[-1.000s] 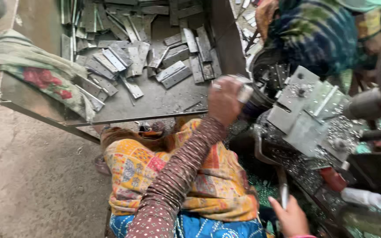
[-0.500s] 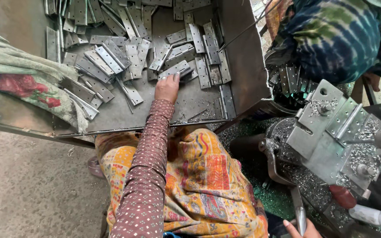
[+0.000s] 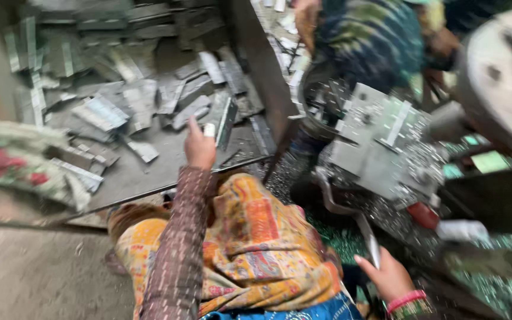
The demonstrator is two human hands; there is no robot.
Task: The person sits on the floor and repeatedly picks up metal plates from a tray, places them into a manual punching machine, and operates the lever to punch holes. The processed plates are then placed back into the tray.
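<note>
— Two hands show, well apart. The left hand (image 3: pixel 200 147) is raised over the near edge of the metal tray (image 3: pixel 149 172), fingers closed around a flat metal plate (image 3: pixel 223 118) that it lifts at its near end.

— Where does that plate sit among the rest?

— At the right of the tray, just beside the upright tray wall (image 3: pixel 259 77), touching the loose pile of plates (image 3: pixel 120 101) that fills the far half. A bare strip of tray floor lies between the pile and the near edge, right under the wrist.

— And the right hand?

— The right hand (image 3: pixel 389 275), low at the right, is wrapped on the lever handle (image 3: pixel 365 234) of the press machine (image 3: pixel 386 142), fingers curled; the picture is blurred, so how firm the grip is cannot be told.

— What hems the space in?

— A folded cloth (image 3: pixel 25 160) hangs over the tray's left edge. Another person in a blue-green garment (image 3: pixel 362 41) crouches beyond the machine. The concrete floor (image 3: pixel 37 278) lies at lower left.
</note>
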